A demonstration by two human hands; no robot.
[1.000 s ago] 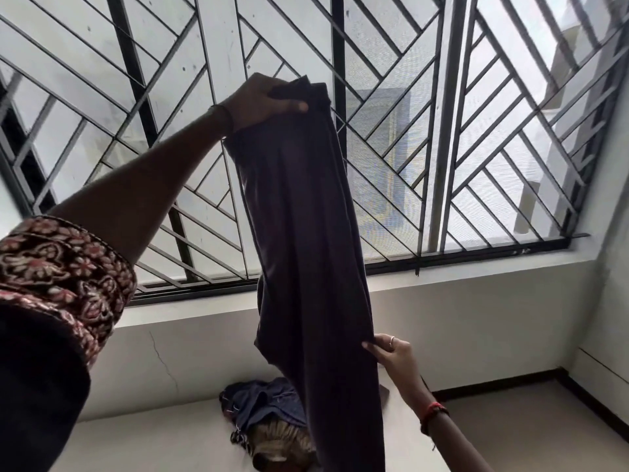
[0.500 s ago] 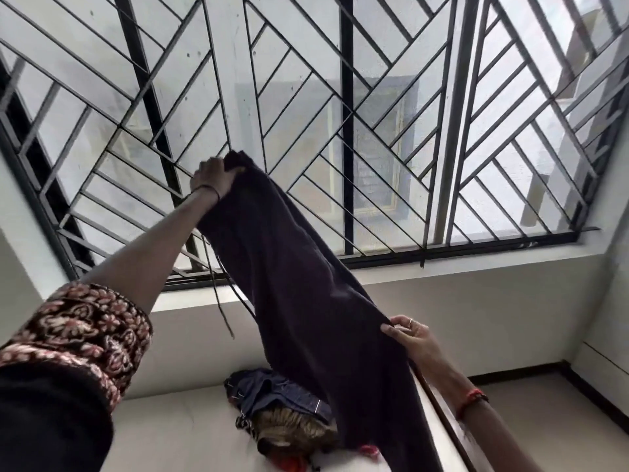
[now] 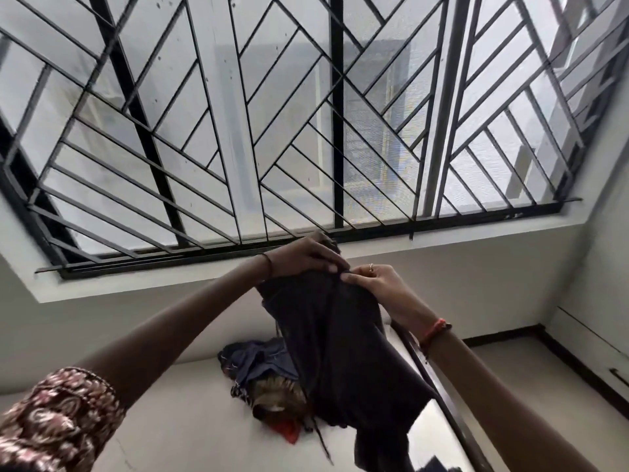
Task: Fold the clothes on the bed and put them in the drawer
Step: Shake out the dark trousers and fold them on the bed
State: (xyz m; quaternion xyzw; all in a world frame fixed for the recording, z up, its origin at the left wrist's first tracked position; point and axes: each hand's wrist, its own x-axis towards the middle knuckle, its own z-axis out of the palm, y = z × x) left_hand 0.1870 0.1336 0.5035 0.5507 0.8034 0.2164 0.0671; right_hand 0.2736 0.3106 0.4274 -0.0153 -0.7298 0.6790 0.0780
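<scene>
Over bed [image 3: 163, 413], both grips [image 3: 304, 257] [image 3: 376, 284] on garment [image 3: 340, 342]

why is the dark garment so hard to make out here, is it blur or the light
Head view: mostly backlight, as the bright window behind leaves the dark garment almost without detail. Head view: slight motion blur softens the left hand and right hand gripping its top. Head view: the wide-angle lens bows the window towards the picture's edges.

Pale bed [image 3: 177, 413], crumpled clothes pile [image 3: 269, 379]
</scene>
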